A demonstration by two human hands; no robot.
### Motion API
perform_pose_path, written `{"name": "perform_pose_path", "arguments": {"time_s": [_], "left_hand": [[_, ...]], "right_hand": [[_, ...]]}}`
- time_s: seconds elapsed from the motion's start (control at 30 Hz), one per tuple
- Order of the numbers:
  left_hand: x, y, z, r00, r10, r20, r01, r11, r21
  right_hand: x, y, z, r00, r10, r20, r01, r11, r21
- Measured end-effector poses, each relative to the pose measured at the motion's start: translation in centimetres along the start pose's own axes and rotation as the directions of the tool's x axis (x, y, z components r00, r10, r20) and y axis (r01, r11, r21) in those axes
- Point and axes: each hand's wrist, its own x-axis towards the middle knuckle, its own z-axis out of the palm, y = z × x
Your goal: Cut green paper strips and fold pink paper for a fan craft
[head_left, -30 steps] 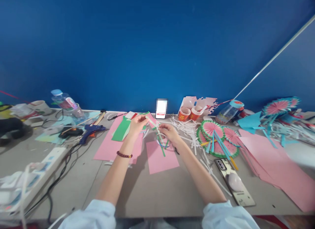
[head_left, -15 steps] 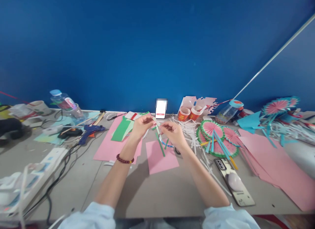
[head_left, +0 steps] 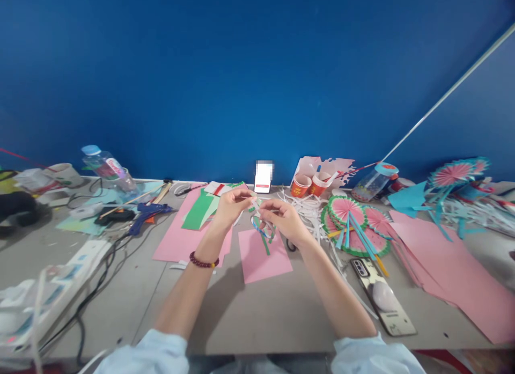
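- Since the earlier frame, the blue loop among the paper strips (head_left: 262,230) has risen closer under the fingertips, and both hands have barely shifted.
- The grey desk (head_left: 257,309) carries everything, with a blue wall behind it.
- Large pink sheets (head_left: 454,272) lie at the right edge.
- A power strip (head_left: 60,288) with cables sits far left.
- Watermelon-patterned paper fans (head_left: 354,218) lie right of the hands, with a phone (head_left: 382,296) just in front of them.
- A small pink sheet (head_left: 263,258) lies directly beneath the strips.
- The left hand (head_left: 230,205) and right hand (head_left: 286,219) are raised above the desk, close together, fingers of each pinched on the green, white and blue strips between them.
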Motion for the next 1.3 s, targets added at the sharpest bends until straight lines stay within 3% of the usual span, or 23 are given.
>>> {"name": "perform_pose_path", "arguments": {"time_s": [0.2, 0.4, 0.77, 1.0, 1.13, 1.23, 1.3], "left_hand": [[0.0, -0.2, 0.2, 1.0, 0.005, 0.012, -0.005, 1.0, -0.029], [-0.2, -0.1, 0.2, 0.999, 0.0, 0.04, -0.001, 1.0, 0.004], [-0.2, -0.5, 0.5, 0.998, -0.037, 0.055, 0.038, 0.999, -0.005], [-0.4, -0.3, 1.1, 0.999, -0.036, -0.03, 0.034, 0.998, -0.052], [-0.4, -0.2, 1.1, 1.0, -0.002, -0.014, 0.002, 1.0, -0.032], [-0.4, -0.4, 1.0, 1.0, 0.004, -0.002, -0.004, 0.999, -0.038], [-0.2, -0.6, 0.9, 1.0, -0.001, -0.001, 0.0, 0.999, -0.038]], "right_hand": [[0.6, 0.6, 0.1, 0.994, 0.032, -0.104, -0.025, 0.997, 0.069], [0.9, 1.0, 0.1, 0.978, 0.0, -0.208, 0.006, 1.0, 0.029], [1.1, 1.4, 0.1, 0.98, -0.05, -0.193, 0.057, 0.998, 0.032], [0.4, 0.9, 0.5, 0.978, -0.044, -0.206, 0.039, 0.999, -0.028], [-1.9, -1.2, 2.3, 0.995, -0.04, -0.093, 0.038, 0.999, -0.015], [-4.6, -4.8, 4.5, 0.99, -0.07, 0.121, 0.065, 0.997, 0.049], [-6.6, -7.4, 6.0, 0.949, -0.042, 0.313, 0.023, 0.998, 0.063]]}}
